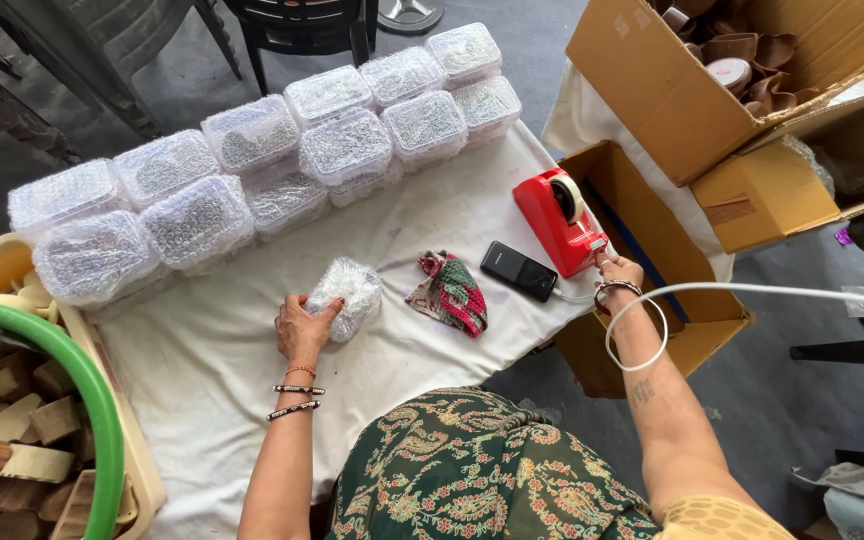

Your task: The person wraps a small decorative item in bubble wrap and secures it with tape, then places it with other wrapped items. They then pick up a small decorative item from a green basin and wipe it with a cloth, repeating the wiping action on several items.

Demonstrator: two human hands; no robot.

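Bubble-wrapped bundle (345, 296): on white tabletop (212, 380), centre, pinned steady by left hand (304, 326).
Right hand (620, 272): at 3 o'clock, fingers pinching tape at red dispenser (559, 221).
Wrapped boxes (252, 165): stacked at 11 o'clock, clear of work.

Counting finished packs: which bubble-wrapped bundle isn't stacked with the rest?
The bubble-wrapped bundle under the left hand, lying alone on the white cloth.
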